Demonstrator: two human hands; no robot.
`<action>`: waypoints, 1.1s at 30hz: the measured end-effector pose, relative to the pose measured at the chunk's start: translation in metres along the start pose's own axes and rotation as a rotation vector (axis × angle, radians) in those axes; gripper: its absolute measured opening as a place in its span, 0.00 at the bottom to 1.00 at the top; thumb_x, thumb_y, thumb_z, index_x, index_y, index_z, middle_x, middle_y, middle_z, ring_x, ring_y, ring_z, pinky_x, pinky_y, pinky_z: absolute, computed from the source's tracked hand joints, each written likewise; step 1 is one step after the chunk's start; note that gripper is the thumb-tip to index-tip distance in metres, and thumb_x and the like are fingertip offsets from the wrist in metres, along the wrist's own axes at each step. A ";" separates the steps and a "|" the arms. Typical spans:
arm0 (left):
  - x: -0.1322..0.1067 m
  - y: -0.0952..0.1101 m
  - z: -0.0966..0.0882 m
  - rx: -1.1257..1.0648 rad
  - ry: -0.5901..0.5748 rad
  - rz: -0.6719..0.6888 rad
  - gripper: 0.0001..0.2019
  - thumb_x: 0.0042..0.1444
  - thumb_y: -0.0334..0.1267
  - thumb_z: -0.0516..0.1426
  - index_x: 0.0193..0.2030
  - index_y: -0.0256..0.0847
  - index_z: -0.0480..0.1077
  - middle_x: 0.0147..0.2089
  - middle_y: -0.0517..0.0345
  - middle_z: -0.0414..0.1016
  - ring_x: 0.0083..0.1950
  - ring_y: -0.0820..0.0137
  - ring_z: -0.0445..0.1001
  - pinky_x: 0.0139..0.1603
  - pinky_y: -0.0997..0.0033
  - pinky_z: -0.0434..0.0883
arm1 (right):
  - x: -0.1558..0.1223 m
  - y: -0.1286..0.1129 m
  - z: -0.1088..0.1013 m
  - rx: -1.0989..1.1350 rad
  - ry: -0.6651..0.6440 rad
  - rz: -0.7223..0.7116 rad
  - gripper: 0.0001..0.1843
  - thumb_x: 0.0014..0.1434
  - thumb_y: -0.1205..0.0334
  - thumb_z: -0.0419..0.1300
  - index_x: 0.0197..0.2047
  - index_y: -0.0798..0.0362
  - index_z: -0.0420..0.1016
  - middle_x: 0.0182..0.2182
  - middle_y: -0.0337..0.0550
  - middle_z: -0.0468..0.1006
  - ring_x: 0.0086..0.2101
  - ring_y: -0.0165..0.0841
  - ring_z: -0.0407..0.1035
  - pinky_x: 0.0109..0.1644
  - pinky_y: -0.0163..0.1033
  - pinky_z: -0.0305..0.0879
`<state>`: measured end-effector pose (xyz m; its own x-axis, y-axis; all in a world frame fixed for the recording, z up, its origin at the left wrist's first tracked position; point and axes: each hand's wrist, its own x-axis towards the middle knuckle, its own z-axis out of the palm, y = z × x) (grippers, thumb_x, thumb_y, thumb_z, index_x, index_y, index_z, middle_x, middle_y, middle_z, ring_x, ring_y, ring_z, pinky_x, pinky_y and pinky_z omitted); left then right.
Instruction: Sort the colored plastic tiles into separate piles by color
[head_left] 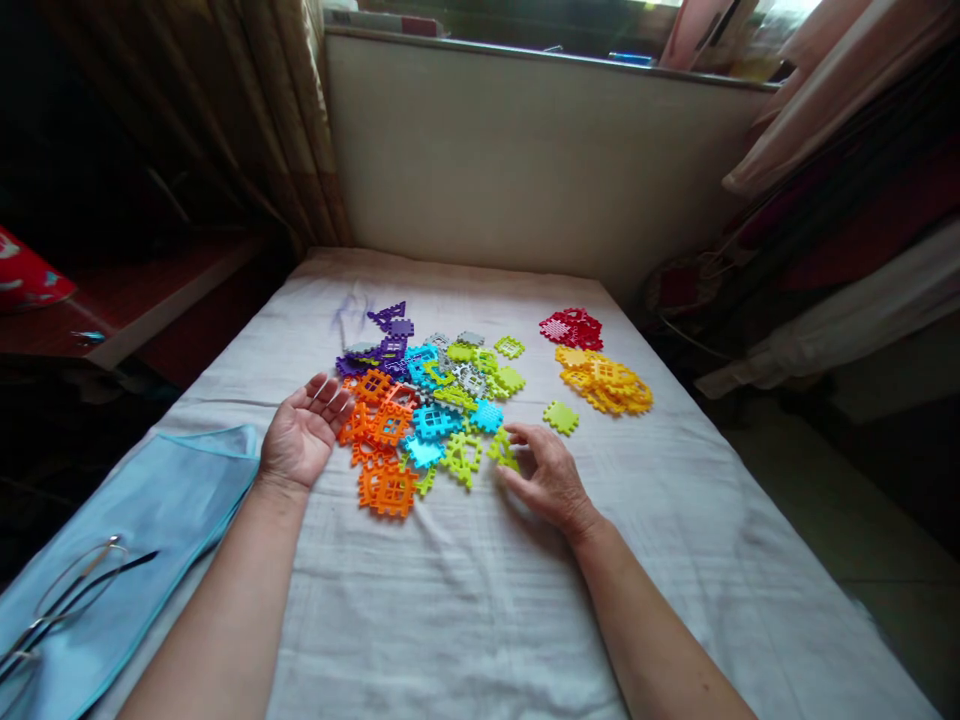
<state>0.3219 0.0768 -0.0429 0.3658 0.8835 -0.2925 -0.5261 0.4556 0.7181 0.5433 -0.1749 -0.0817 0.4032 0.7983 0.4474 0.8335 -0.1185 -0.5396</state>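
Observation:
A pile of notched plastic building tiles in several colours lies on the white sheet. My left hand (306, 432) is palm up with its fingers loosely spread, right beside the orange tiles (390, 425). On the other side of the pile, my right hand (546, 475) has its thumb and fingers apart around a lime green tile (502, 450); whether they touch it is unclear. Blue tiles (435, 422) and more lime green tiles (463, 455) lie between the hands. Purple tiles (391, 350) and grey tiles (471, 378) are farther back.
A red tile group (574, 328) and a yellow tile group (607, 382) lie apart at right, near a single lime green square tile (561, 418). Eyeglasses (75, 590) rest on a light blue cloth (172, 500) at left. A wall (525, 160) stands behind the bed.

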 end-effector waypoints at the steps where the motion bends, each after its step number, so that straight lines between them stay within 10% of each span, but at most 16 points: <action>1: 0.000 0.000 0.000 -0.001 -0.001 0.000 0.10 0.59 0.34 0.52 0.39 0.39 0.74 0.36 0.56 0.80 0.37 0.69 0.79 0.42 0.68 0.77 | 0.001 0.006 -0.002 -0.037 0.067 0.034 0.21 0.53 0.58 0.61 0.51 0.51 0.69 0.41 0.46 0.77 0.43 0.40 0.71 0.51 0.46 0.64; 6: 0.000 0.000 0.001 -0.012 -0.004 0.005 0.09 0.59 0.34 0.52 0.39 0.39 0.75 0.36 0.55 0.80 0.37 0.69 0.79 0.42 0.68 0.77 | 0.003 0.038 -0.016 -0.355 0.303 0.342 0.17 0.54 0.53 0.59 0.45 0.51 0.71 0.42 0.50 0.76 0.45 0.45 0.68 0.52 0.49 0.61; 17: 0.000 0.000 0.001 -0.012 -0.010 -0.004 0.09 0.58 0.33 0.53 0.39 0.38 0.74 0.35 0.57 0.80 0.37 0.70 0.79 0.41 0.68 0.78 | 0.002 0.049 -0.018 -0.472 0.202 0.532 0.15 0.53 0.55 0.61 0.44 0.51 0.74 0.42 0.47 0.75 0.44 0.42 0.66 0.47 0.44 0.58; 26: 0.000 -0.001 -0.001 -0.013 -0.018 0.004 0.10 0.57 0.34 0.52 0.40 0.38 0.74 0.36 0.57 0.80 0.37 0.71 0.79 0.42 0.68 0.77 | 0.002 0.046 -0.017 -0.533 0.323 0.352 0.14 0.55 0.54 0.60 0.42 0.52 0.74 0.41 0.49 0.75 0.43 0.44 0.66 0.47 0.45 0.57; 33: 0.002 -0.001 -0.003 -0.021 -0.028 0.000 0.10 0.56 0.33 0.52 0.40 0.38 0.74 0.36 0.58 0.80 0.37 0.70 0.79 0.43 0.68 0.77 | 0.003 -0.014 0.000 -0.333 0.304 -0.068 0.07 0.62 0.61 0.56 0.41 0.51 0.74 0.39 0.45 0.76 0.42 0.38 0.68 0.51 0.43 0.58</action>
<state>0.3209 0.0783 -0.0465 0.3868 0.8804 -0.2743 -0.5424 0.4578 0.7045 0.5326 -0.1703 -0.0729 0.3950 0.6067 0.6898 0.9177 -0.2952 -0.2658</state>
